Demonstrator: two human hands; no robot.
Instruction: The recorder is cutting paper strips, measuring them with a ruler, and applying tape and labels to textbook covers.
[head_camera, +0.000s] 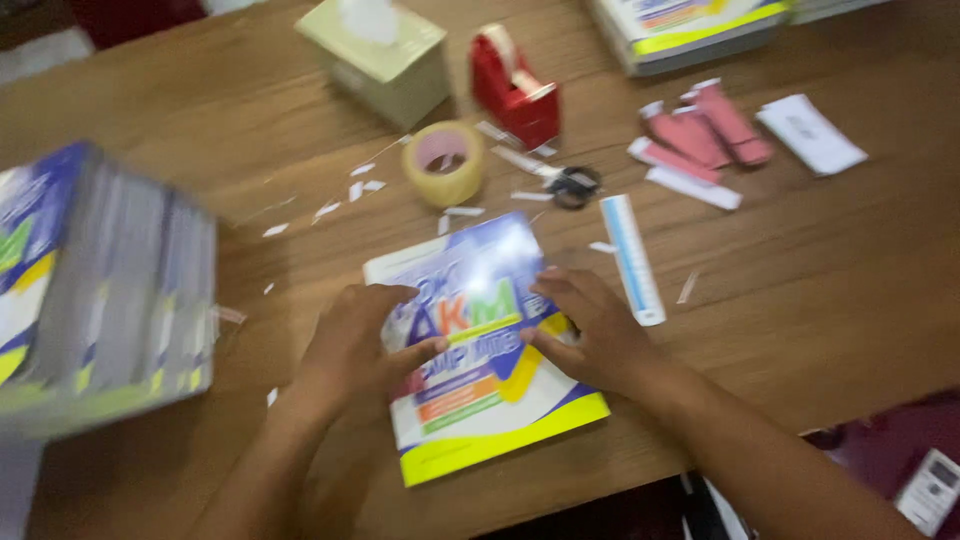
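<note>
Both hands, left hand (355, 340) and right hand (590, 325), press flat with fingers spread on a glossy blue, white and yellow book (485, 345) lying on the brown wooden tabletop (820, 290); farther off stand a roll of clear tape (444, 162) and a pale green tissue box (378, 58) with a white tissue poking out

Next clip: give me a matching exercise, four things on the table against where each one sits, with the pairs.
Things:
1. book
2. tape roll
3. red tape dispenser
4. tissue box

Places:
A. far left of the dispenser, at the table's back
B. under the left hand and right hand
C. beside the scissors, to their left
D. behind the scissors, right of the tissue box

Pairs: 1-B, 2-C, 3-D, 4-A
</note>
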